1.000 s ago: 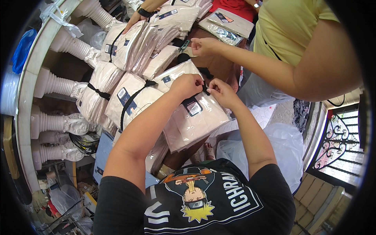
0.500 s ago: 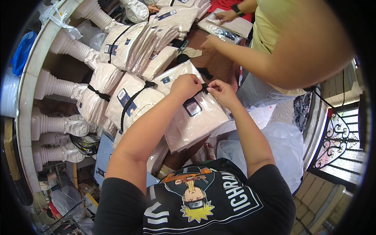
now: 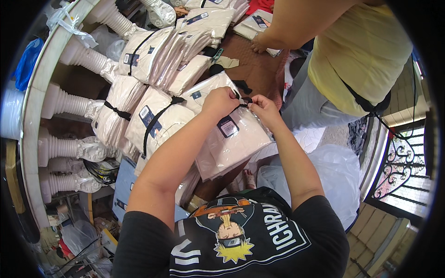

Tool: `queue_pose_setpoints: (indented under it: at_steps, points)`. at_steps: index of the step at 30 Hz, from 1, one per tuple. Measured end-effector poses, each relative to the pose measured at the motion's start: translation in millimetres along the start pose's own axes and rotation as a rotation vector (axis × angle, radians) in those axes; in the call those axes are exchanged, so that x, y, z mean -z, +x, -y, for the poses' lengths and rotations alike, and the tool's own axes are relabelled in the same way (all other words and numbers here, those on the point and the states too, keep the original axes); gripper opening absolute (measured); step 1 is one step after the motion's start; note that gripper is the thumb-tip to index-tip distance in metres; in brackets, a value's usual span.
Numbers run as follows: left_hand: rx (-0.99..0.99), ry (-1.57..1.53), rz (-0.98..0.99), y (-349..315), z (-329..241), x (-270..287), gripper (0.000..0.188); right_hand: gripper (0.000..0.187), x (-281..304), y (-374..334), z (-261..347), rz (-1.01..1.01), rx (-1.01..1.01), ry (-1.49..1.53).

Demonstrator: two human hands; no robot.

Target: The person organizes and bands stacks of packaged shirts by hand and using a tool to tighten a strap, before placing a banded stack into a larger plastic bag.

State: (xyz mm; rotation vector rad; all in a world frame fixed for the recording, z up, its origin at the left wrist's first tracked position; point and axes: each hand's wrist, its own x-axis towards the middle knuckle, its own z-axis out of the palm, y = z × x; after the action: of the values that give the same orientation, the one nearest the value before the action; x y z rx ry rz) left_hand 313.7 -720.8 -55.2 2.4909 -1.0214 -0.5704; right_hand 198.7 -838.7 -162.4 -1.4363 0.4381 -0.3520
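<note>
A stack of folded beige garments in clear plastic bags (image 3: 248, 142) lies in front of me, with a dark label showing through the top bag. Across its upper part runs a black cloth strip (image 3: 242, 105). My left hand (image 3: 219, 100) pinches one part of the strip, fingers closed. To its right, my right hand (image 3: 265, 110) pinches another part between thumb and fingers. Whether the strip is knotted between them I cannot make out. Just left of my left forearm sits a similar bundle (image 3: 163, 115), bound with a black strip.
More tied bundles (image 3: 150, 54) are piled at the back left beside white balusters (image 3: 69, 101). A co-worker in a yellow shirt (image 3: 357, 65) reaches toward bagged garments (image 3: 254, 25) at the back. At right lies a large translucent plastic bag (image 3: 320, 176); beyond it is a metal gate (image 3: 399, 167).
My hands have drawn slightly apart, stretching the black strip between them. The co-worker has shifted, with one arm now reaching over the bagged garments at the back.
</note>
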Motion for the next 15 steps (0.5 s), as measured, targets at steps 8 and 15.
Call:
queue_pose_setpoints:
  at_steps: [8, 15]
  points:
    - [-0.071, -0.025, -0.038, -7, 5, -9, 0.018, 0.011, -7, 0, 9, -0.034, 0.076, 0.098]
    - [-0.14, 0.229, -0.062, -20, -1, -1, 0.016, 0.009, 6, 10, 16, 0.234, -0.166, 0.632]
